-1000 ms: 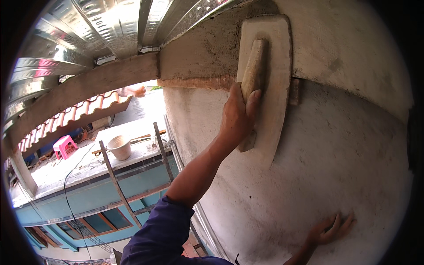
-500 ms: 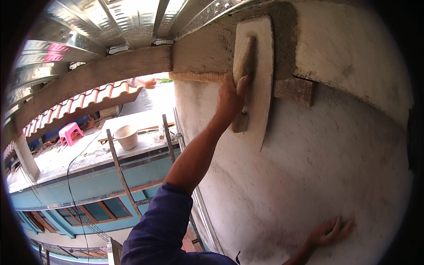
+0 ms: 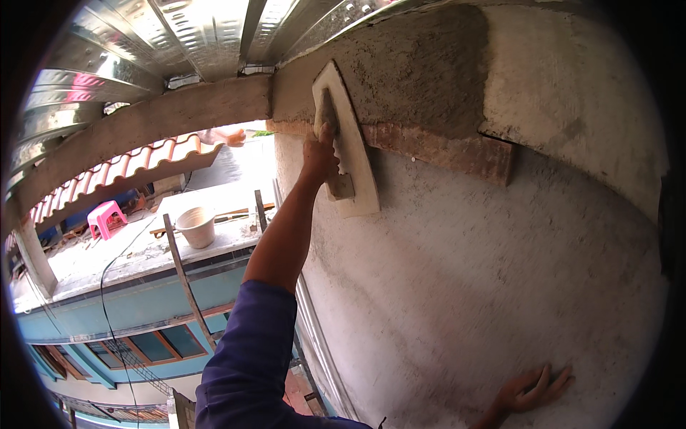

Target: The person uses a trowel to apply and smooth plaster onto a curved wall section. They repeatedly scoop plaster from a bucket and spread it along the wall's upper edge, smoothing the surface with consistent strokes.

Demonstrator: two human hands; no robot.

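Plastering float point(image 3: 351, 146), pale rectangular board w/ wooden handle, pressed flat vs. wall point(image 3: 464, 286) just below roof line, upper end over grey fresh render, lower end over older pale coat; long axis near upright, tilted slightly.

Near: right hand point(image 3: 532, 390) laid flat on wall at lower right, fingers spread, palm down on plaster, holding nothing; prob. bracing the body while leaning out. Blue sleeve point(image 3: 246, 357) rising from lower edge, forearm bare, stretched up & away.

Mid: left hand point(image 3: 318, 154) wrapped tight round float's handle, fingers closed about it, arm nearly straight; board face kept parallel to surface, likely so mortar spreads even. Fresh render patch point(image 3: 414, 71) darker, rough, filling band under metal roof. Exposed brick course point(image 3: 443, 150) running right of float, not yet covered, betw. fresh patch & older coat.

Above: corrugated metal roofing point(image 3: 143, 43), shiny, ribs curving w/ lens. Concrete beam point(image 3: 143, 136) beneath it, meeting wall corner next to float.

Far, below left: bucket point(image 3: 196, 227), pale, standing upright on flat concrete slab of neighbouring bldg; contents not discernible. Long timbers lying by it. Pink plastic stool point(image 3: 106, 216) further back on same slab, upright. Red tiled roof point(image 3: 136, 168) beyond. Blue-green facade w/ windows under slab; black cable hanging across it.
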